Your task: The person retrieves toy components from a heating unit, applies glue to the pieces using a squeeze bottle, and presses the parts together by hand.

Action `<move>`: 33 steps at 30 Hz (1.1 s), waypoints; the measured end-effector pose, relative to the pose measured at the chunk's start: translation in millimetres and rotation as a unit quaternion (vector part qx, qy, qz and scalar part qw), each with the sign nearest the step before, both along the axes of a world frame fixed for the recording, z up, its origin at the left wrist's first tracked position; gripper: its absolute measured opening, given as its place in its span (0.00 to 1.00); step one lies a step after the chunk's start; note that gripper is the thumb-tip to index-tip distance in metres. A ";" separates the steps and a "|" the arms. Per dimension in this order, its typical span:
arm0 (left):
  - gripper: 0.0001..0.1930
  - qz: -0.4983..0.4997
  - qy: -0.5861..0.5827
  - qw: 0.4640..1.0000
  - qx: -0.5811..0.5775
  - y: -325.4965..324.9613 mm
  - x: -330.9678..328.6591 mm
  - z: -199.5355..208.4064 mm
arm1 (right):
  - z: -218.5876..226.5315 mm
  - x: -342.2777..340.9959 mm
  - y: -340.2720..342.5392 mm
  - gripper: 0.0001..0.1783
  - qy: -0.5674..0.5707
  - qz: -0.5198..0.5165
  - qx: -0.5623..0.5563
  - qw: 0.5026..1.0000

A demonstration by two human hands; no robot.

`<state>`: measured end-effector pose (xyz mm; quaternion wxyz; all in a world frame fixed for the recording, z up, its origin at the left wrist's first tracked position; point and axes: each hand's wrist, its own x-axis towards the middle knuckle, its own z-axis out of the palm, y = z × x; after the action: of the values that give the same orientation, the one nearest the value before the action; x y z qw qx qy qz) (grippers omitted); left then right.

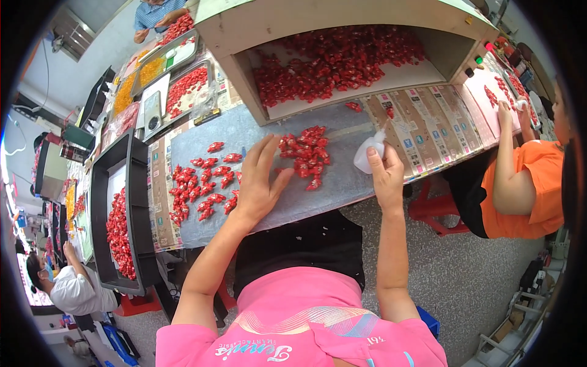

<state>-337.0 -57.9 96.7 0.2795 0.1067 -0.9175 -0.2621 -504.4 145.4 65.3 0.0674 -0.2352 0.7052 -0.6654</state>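
Two hands: a seated person in a pink shirt works at a grey-covered table (342, 183), both forearms coming up from the lower edge.
Left hand (260, 183): spread wide and laid palm-down on the cover, fingers fanned, lying between two groups of red wrapped sweets; it grips nothing.
Right hand (386, 174): closed round a small white squeeze bottle (369, 153), nozzle tilted up and away, near the table's front edge.
Scattered sweets (205, 186): a loose spread left of the left hand, roughly thirty, too crowded for a firm count.
Heaped sweets (309, 153): one tight pile just beyond the fingertips of the left hand, between the two hands; pieces overlap and cannot be counted.
Hopper box (238, 27): one cream open-fronted box at the back of the table, its floor strewn with many more red sweets.
Black tray (137, 183): one, at the far left, holding a further heap.
Neighbour: one person in an orange shirt (538, 183) sits to the right, one arm reaching onto the table.
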 end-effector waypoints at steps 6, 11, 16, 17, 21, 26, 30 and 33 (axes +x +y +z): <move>0.18 0.026 -0.134 0.979 -0.150 -39.1 22.3 -5.3 | -5.7 -1.7 4.6 0.17 -0.018 -0.001 -0.028 0.999; 0.18 0.075 -0.139 0.969 -0.191 -75.6 38.1 -7.0 | -3.8 -0.7 0.6 0.17 -0.001 0.001 -0.012 1.000; 0.16 0.134 -0.151 0.950 -0.239 -115.3 56.2 -9.0 | -2.5 0.1 -1.8 0.18 0.001 -0.010 0.008 1.000; 0.15 0.139 -0.143 0.949 -0.246 -123.2 60.7 -8.7 | -2.6 0.3 -2.0 0.18 0.000 -0.005 0.001 1.000; 0.13 0.155 -0.136 0.948 -0.242 -143.0 77.7 -4.4 | -4.3 -0.5 -1.5 0.18 0.002 -0.002 -0.004 1.000; 0.12 0.194 -0.128 0.947 -0.222 -150.6 93.3 -0.6 | 0.2 0.7 -1.4 0.18 0.003 -0.006 0.009 1.000; 0.14 0.187 -0.105 0.953 -0.213 -122.9 90.0 6.7 | 0.4 0.7 -0.6 0.18 0.010 -0.009 0.020 1.000; 0.15 0.100 -0.070 0.987 -0.107 -81.9 73.1 7.6 | 0.4 1.4 -0.3 0.18 -0.002 -0.006 0.010 1.000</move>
<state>-263.9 -139.8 104.3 0.2488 0.1853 -0.9424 -0.1251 -503.0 145.1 65.7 0.0672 -0.2293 0.7134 -0.6588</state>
